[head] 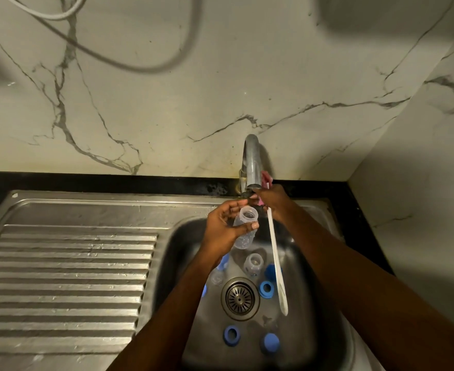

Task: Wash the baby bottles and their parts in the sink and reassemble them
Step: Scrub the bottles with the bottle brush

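The left hand (227, 227) holds a clear bottle (243, 231) over the back of the sink (167, 263). Its fingers curl round the far side of the bottle and its thumb presses on the near side, just under the open top. The bottle leans a little, and its open top sits just below and to the left of the tap (251, 162). The right hand (272, 203) is up at the mouth of the tap, and its fingers are closed round a brush (275, 259). The pink end of the brush pokes out above the hand, beside the tap. Its long white handle hangs down over the sink, past the drain (240, 298). The two hands are very near each other, with only a small gap between them. Down in the sink a second bottle (253, 265) lies near the drain. A blue ring (266, 288) lies just beside the drain, and a second blue ring (231, 335) and a blue cap (270, 341) lie by the near edge. The ridged draining board (59, 277) on the left is wide and flat. The wall (193, 89) stands close behind the tap.
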